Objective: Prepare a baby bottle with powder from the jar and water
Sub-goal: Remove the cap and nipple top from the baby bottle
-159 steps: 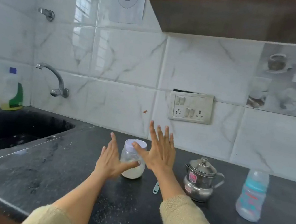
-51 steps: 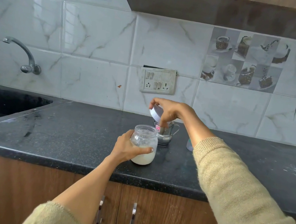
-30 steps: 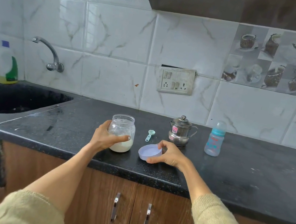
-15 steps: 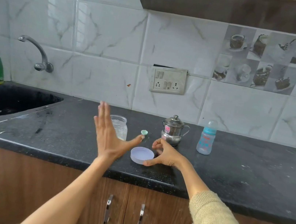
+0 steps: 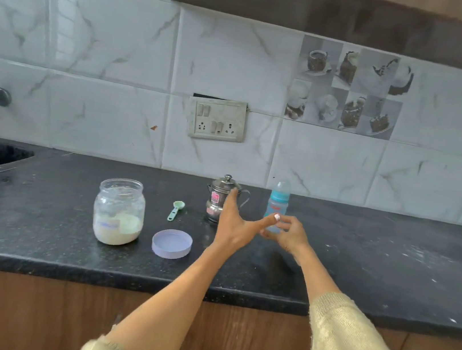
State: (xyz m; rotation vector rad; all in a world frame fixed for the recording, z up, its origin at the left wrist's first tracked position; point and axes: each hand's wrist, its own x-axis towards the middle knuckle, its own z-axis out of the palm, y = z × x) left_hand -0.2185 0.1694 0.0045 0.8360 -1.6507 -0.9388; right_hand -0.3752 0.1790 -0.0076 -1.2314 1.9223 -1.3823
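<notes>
Jar [image 5: 118,212] is left uncapped on the surface, lid [image 5: 172,243] parked beside it, so the baby bottle [image 5: 277,205] is being reached for next, probably: left hand [image 5: 234,223] spread, right hand [image 5: 287,234] loosely curled, nothing gripped.

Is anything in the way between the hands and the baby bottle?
Nothing visible is. Both hands are right in front of the baby bottle. The right hand reaches its lower part, and the left hand is spread open beside it. The steel pot stands to the left, not between.

Head view, seemingly near countertop [image 5: 35,235]
</notes>
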